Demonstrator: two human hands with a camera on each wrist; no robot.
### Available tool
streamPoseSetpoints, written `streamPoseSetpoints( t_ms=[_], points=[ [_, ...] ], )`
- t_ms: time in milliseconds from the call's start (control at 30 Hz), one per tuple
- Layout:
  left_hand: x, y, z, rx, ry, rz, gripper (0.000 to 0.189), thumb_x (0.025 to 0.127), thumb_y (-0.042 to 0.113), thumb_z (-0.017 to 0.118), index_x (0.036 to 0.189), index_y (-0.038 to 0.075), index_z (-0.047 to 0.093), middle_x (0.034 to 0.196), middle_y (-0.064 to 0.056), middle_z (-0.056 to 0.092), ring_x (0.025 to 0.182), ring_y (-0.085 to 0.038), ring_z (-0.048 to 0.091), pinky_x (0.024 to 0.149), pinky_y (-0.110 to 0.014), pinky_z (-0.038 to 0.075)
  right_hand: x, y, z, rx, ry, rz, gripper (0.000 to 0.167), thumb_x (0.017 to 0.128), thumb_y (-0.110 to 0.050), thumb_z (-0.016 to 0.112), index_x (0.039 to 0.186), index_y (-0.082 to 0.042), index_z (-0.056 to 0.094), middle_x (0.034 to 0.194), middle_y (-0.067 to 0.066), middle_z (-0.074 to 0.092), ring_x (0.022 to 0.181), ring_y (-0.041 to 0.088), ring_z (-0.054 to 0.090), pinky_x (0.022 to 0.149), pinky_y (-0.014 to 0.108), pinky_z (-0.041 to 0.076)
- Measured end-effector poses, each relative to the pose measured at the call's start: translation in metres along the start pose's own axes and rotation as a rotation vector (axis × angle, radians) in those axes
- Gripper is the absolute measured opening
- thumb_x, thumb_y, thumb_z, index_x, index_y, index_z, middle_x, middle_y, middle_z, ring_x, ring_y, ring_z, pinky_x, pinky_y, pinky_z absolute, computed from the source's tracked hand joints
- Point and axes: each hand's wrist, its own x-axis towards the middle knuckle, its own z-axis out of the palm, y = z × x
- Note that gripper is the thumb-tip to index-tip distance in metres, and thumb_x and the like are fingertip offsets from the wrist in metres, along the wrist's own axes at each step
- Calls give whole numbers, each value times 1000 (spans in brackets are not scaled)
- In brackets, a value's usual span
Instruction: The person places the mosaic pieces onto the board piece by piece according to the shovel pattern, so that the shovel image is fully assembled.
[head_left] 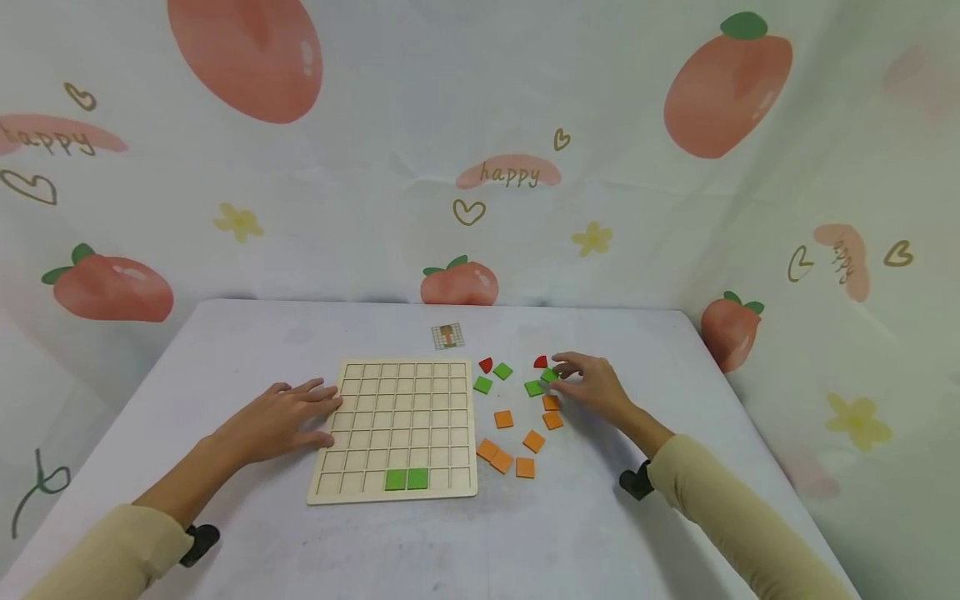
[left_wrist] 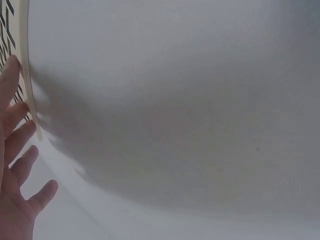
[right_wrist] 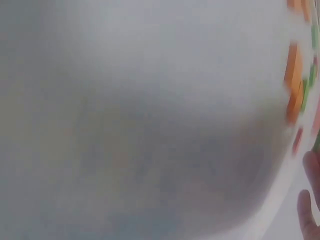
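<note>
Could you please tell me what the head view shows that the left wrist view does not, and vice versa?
Only the head view shows the right hand, orange tiles, green tiles, red pieces and picture card.
Only the left wrist view shows the left hand close up from its palm side.
Both share that hand at the edge of the gridded board, and the white tabletop.

Cream gridded board [head_left: 392,421]; green tiles [head_left: 417,478]; orange tiles [head_left: 503,419]; 2 red wedges [head_left: 486,365].
</note>
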Motion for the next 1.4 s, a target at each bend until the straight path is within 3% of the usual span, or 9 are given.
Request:
streamPoseSetpoints(
  t_ms=[267, 500, 767, 1167, 1400],
  points=[
    [0, -3, 0, 20, 9, 17, 63, 86, 53, 69, 129, 7, 67, 135, -13, 62, 129, -40, 52, 93, -58, 46, 18, -44, 33, 60, -117, -129, 43, 85, -12, 80, 123, 0, 66, 102, 6, 76, 89, 21, 69, 89, 46, 53],
    [2, -2, 2, 9, 9, 22, 65, 87, 55, 68, 129, 7, 67, 135, -14, 62, 130, -40, 52, 94, -58, 46, 23, -85, 58, 113, -196, -276, 42, 86, -12, 78, 124, 1, 66, 104, 5, 75, 91, 20, 69, 78, 37, 55],
    [3, -3, 1, 1, 18, 35, 64, 88, 55, 67, 129, 6, 67, 135, -14, 62, 129, -40, 52, 93, -58, 45, 24, -124, 81, 133, -292, -366, 39, 89, -15, 76, 124, -2, 66, 105, 2, 75, 97, 15, 69, 84, 31, 54],
    [2, -3, 1, 11, 21, 37, 62, 86, 51, 70, 128, 6, 68, 134, -14, 62, 128, -40, 53, 93, -58, 46, 12, -150, 119, 67, -364, -533, 38, 86, -22, 80, 120, -8, 69, 104, -4, 75, 99, 1, 68, 92, 19, 45],
    [3, -2, -1, -15, 10, 25, 60, 87, 50, 70, 128, 7, 68, 134, -14, 62, 128, -40, 53, 94, -58, 45, 6, -162, 127, 94, -412, -504, 38, 86, -23, 80, 119, -9, 70, 106, -5, 75, 101, -2, 65, 92, 14, 42]
  ],
)
